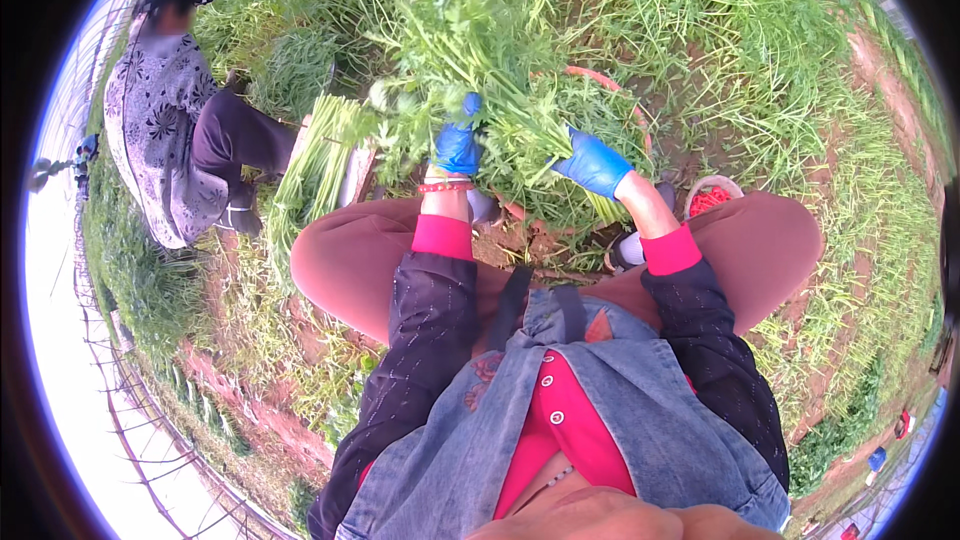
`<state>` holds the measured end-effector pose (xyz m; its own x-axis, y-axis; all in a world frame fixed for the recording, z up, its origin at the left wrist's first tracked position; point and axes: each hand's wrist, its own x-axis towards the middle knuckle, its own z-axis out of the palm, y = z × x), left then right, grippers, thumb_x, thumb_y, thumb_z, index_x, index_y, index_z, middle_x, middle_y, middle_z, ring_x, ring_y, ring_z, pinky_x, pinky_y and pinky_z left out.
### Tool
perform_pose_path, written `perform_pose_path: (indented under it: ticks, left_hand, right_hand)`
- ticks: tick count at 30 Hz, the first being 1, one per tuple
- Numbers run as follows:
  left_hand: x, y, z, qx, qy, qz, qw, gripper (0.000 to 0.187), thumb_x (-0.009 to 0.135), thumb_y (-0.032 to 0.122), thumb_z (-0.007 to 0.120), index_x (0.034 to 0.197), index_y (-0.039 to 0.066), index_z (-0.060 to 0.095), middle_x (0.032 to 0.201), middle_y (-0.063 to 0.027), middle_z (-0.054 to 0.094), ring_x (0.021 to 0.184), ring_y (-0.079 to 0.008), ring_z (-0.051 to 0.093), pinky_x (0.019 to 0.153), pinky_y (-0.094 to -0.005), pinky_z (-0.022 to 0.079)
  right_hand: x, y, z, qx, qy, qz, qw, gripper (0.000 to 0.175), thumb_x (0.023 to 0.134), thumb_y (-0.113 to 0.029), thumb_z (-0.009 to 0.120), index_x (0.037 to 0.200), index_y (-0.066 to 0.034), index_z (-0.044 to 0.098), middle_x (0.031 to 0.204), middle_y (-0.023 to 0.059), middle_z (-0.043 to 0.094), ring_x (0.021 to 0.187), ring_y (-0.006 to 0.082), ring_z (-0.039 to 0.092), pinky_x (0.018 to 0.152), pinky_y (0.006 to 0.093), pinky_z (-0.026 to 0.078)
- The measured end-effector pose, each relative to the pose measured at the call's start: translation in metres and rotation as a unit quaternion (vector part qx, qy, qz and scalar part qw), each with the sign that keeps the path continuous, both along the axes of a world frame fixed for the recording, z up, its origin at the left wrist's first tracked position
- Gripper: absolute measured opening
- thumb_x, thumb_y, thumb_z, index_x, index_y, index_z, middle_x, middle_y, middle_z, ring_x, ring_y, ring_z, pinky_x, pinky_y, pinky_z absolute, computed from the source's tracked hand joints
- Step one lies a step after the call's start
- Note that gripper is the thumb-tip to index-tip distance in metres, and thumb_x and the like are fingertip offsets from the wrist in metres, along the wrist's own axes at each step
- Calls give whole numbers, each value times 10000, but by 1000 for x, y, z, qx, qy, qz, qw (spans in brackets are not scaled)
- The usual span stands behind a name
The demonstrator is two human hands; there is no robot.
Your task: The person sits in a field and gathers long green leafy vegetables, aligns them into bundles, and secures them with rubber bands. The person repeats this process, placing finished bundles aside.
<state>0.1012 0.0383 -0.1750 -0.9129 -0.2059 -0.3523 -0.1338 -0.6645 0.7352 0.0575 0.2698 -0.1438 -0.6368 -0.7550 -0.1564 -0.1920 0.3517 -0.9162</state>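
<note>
My right hand (596, 165), in a blue glove, grips the stem ends of a bunch of feathery-leaved greens (499, 82). The stems slant up and left from that hand, leaves towards the top. My left hand (457, 141), also gloved in blue, is among the leaves left of the stems. One of its digits points up; leaves and blur hide whether it holds any. Below both hands, more cut greens (592, 109) fill a round container with an orange-red rim (641, 124), between my bent legs.
A small pale bowl of red strips (709, 199) sits by my right knee. Trimmed stems (315, 157) are piled on a pale board or crate (357, 174) at left. Another person (161, 105) sits beyond it. Standing greens (712, 0) grow ahead.
</note>
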Motion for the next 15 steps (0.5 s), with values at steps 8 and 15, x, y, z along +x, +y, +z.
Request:
perform_pose_path:
  ticks: [8, 15]
  left_hand:
    - [1, -2, 43, -157, 29, -2, 987, 549, 746, 206, 765, 1225, 46, 551, 1173, -99, 610, 1044, -250, 605, 913, -449, 486]
    - [-15, -28, 45, -10, 73, 29, 997, 563, 724, 71, 711, 1250, 21, 516, 1144, -121, 620, 1038, -284, 602, 946, -450, 475]
  right_hand:
    - [0, 3, 12, 110, 268, -49, 956, 682, 704, -4, 671, 1334, -59, 414, 1139, 213, 563, 1045, 397, 554, 878, 432, 470]
    - [-9, 16, 27, 40, 274, -21, 961, 519, 779, 8, 530, 1288, -82, 477, 1064, 223, 597, 982, 400, 581, 825, 462, 486]
